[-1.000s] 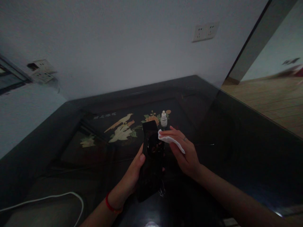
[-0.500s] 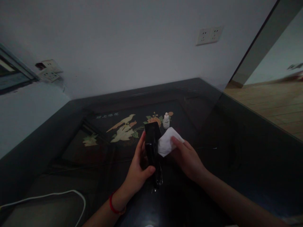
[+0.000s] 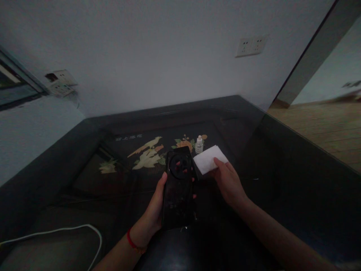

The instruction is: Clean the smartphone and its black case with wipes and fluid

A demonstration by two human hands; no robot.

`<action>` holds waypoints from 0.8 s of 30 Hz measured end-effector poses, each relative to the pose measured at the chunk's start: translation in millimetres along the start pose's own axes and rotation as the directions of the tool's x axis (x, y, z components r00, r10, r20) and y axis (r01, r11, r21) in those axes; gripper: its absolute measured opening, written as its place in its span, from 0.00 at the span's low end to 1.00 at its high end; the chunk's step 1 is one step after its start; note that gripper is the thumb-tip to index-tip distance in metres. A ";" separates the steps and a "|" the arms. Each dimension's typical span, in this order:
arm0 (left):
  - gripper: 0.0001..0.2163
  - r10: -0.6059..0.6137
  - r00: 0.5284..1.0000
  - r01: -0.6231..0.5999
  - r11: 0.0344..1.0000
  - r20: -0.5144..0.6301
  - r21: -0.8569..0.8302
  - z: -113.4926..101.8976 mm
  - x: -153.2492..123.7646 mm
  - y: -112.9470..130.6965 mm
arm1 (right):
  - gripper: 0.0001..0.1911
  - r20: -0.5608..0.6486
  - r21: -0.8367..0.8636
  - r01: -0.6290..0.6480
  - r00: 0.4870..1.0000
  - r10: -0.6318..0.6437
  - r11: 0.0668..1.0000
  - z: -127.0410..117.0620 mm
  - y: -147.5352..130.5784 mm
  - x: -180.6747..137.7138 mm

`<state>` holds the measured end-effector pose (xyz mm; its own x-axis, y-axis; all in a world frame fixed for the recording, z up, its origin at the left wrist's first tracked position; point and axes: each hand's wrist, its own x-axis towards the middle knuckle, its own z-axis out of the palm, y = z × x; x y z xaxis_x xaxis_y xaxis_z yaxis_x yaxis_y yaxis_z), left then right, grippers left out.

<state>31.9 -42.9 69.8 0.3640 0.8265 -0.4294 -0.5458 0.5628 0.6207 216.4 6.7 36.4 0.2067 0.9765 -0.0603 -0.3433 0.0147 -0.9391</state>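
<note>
My left hand (image 3: 154, 210) grips a black phone (image 3: 179, 188) from beneath, its back with the round camera ring facing me. Just right of the phone's top, my right hand (image 3: 229, 182) pinches a folded white wipe (image 3: 209, 159) at its lower edge. A small clear dropper bottle (image 3: 199, 145) with a white cap stands upright on the dark glass-topped table (image 3: 282, 173), just behind the wipe.
The table bears an inlaid bird and flower picture (image 3: 149, 152). A white cable (image 3: 70, 231) curves along the near left. Wall sockets (image 3: 251, 46) sit on the wall at the back right, more sockets (image 3: 60, 82) at the left. A wooden floor (image 3: 327, 124) lies beyond the table's right edge.
The phone has turned from edge-on to its back facing me. My right hand has drawn the wipe off the phone and to the right.
</note>
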 end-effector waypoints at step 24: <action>0.29 -0.152 0.980 0.152 0.988 -0.131 -0.013 2.4 -1.5 0.5 | 0.09 0.635 -0.505 0.712 0.689 -0.350 0.488 2.3 -23.9 -22.8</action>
<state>32.9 -43.9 72.4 0.3406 0.7228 -0.6013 -0.4937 0.6817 0.5399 217.8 -15.4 61.0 -0.3191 0.8041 0.5015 0.4424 0.5944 -0.6716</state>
